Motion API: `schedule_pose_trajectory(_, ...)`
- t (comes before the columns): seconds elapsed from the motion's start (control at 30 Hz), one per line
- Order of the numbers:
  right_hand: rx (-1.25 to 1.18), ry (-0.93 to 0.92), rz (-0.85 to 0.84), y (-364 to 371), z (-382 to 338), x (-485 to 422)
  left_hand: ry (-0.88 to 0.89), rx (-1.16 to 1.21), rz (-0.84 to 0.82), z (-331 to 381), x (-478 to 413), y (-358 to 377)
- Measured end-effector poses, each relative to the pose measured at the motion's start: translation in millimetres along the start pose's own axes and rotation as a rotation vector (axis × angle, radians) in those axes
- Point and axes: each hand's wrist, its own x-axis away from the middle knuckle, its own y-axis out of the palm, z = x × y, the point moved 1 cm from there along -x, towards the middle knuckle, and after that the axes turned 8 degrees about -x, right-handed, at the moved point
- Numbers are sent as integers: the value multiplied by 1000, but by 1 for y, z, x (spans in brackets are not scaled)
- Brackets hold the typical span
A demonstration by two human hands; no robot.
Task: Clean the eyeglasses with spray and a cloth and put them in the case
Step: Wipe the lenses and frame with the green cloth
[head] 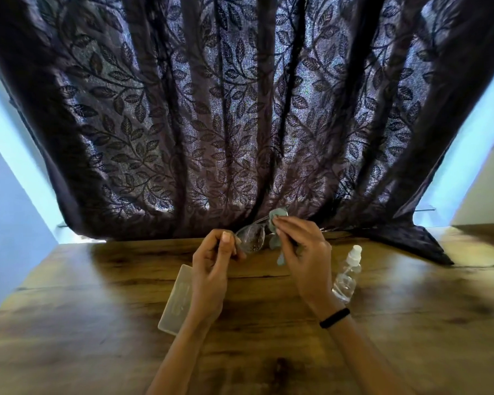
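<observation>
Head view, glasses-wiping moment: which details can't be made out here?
- Eyeglasses: one lens shows; the other is covered by the cloth and the right hand, so its cleanliness is unreadable.
- Case: partly behind the left hand and forearm; open or closed is unclear.
- Spray bottle: label too small to read.

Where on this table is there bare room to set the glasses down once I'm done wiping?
Bare wood lies left of the case and right of the spray bottle, both wide. The strip between case and bottle is crowded by your left hand, right hand, the glasses and the cloth.
</observation>
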Motion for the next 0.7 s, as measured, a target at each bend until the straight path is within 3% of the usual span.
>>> schedule_pose_trajectory(0.17,-6,138,58,-7,14,-12,5,29,-18,2,1,0)
schedule_pose_trajectory(0.37,-30,124,92,-5,7,-8,4,40,-24,0,0,4)
schedule_pose_trajectory(0.5,-169,119,75,2,-7,5,9,20,-12,-3,0,9)
schedule_pose_trajectory(0.7,-430,372,96,-6,-2,15,-19,-3,17,-11,-2,3)
